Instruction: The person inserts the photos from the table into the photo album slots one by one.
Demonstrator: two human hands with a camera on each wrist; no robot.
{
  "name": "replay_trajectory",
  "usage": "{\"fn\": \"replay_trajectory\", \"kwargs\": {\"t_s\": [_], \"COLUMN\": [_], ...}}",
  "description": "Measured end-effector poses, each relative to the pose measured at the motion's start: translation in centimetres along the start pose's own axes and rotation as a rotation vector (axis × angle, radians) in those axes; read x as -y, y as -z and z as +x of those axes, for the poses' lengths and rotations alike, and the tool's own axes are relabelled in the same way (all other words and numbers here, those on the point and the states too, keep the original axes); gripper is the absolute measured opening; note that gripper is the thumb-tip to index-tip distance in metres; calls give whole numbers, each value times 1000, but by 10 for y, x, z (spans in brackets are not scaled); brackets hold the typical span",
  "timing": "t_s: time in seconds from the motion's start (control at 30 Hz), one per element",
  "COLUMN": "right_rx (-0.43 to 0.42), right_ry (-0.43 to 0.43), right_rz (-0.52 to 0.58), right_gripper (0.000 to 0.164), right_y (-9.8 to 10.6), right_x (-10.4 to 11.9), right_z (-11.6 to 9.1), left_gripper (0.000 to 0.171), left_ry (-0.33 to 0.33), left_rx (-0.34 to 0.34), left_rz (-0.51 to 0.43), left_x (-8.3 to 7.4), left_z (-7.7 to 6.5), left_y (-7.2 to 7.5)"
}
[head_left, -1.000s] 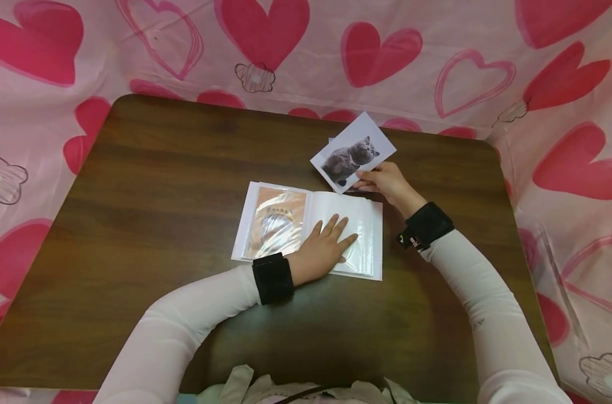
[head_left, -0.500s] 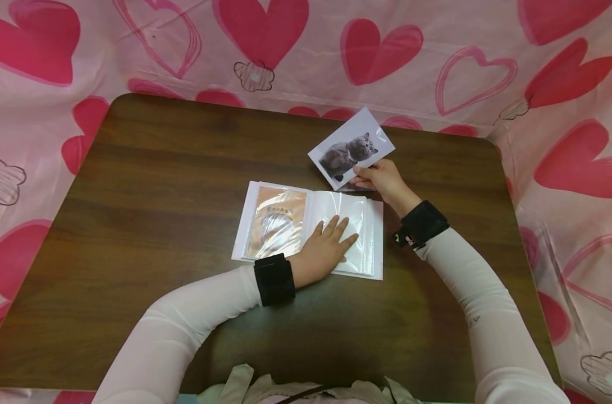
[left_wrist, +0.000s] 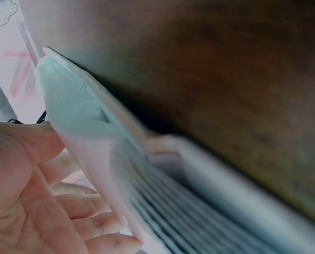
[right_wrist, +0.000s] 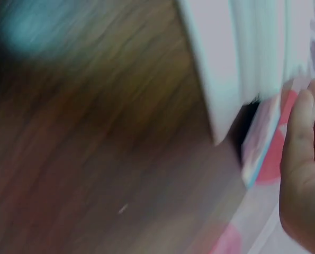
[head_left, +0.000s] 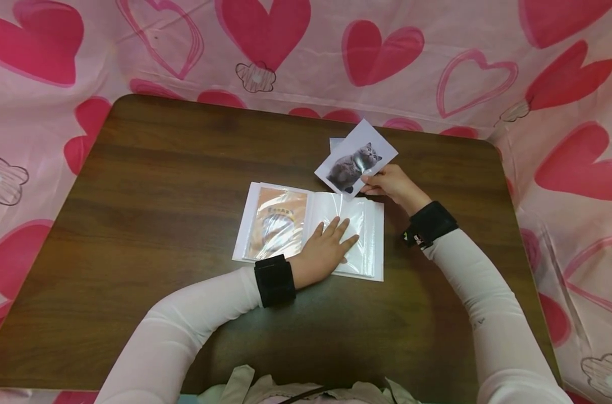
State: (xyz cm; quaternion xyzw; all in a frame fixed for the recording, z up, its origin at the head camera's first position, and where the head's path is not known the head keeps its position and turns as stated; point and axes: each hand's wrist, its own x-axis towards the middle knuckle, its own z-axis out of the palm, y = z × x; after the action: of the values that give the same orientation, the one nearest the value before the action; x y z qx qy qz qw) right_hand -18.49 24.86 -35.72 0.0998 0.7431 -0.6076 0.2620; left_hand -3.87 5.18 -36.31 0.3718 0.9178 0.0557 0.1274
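Observation:
An open photo album (head_left: 378, 241) with clear sleeves lies on the table, an orange picture (head_left: 277, 221) in its left page. Across the right page my left hand (head_left: 321, 255) rests with fingers spread. The left wrist view shows that hand (left_wrist: 46, 196) against the thick layered pages (left_wrist: 162, 206). Just beyond the album's top edge, my right hand (head_left: 392, 184) pinches a photo of a grey cat (head_left: 354, 160) by its lower right side. The photo is tilted and its bottom corner overlaps the page. In the right wrist view the fingers (right_wrist: 300, 137) are near the album cover (right_wrist: 215, 74).
Behind the cat photo, the corner of another pale card (head_left: 334, 143) shows; a low stack (right_wrist: 260, 137) appears beside the album in the right wrist view. The brown table (head_left: 159, 179) backs onto a pink cloth (head_left: 316, 50) printed with hearts.
My right hand shifts the cat photo slightly up and left, then down and right, so the card corner behind it shows again. My left hand stays on the page.

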Motion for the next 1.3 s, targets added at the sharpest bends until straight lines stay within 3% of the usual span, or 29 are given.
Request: {"fn": "replay_trajectory", "kwargs": {"t_s": [0.23, 0.47, 0.67, 0.8, 0.83, 0.9, 1.0, 1.07, 1.3], "right_rx": [114, 225, 174, 134, 138, 145, 139, 137, 194], "right_ry": [-60, -112, -70, 50, 78, 116, 136, 140, 79], "right_rz": [-176, -401, -392, -285, -268, -255, -325, -382, -533], "right_gripper": [19, 21, 37, 10, 12, 34, 54, 59, 44], "right_y": [17, 15, 15, 14, 13, 13, 14, 15, 14], "right_x": [-7, 3, 2, -3, -4, -3, 1, 6, 20], "right_z": [5, 6, 9, 12, 12, 11, 9, 8, 10], "left_gripper": [57, 57, 57, 57, 57, 57, 57, 58, 58], "left_ry": [-3, -12, -25, -28, -28, -25, -25, -28, -62], "left_rx": [1, 7, -4, 2, 3, 6, -1, -7, -5], "left_rz": [-5, -44, -38, -40, -46, -58, -73, -75, -60], "left_x": [-2, -1, 0, 3, 4, 6, 8, 9, 11], "left_z": [-1, 0, 1, 1, 1, 1, 0, 0, -3], "left_y": [-3, -6, -8, -8, -8, -7, -7, -7, -4]}}
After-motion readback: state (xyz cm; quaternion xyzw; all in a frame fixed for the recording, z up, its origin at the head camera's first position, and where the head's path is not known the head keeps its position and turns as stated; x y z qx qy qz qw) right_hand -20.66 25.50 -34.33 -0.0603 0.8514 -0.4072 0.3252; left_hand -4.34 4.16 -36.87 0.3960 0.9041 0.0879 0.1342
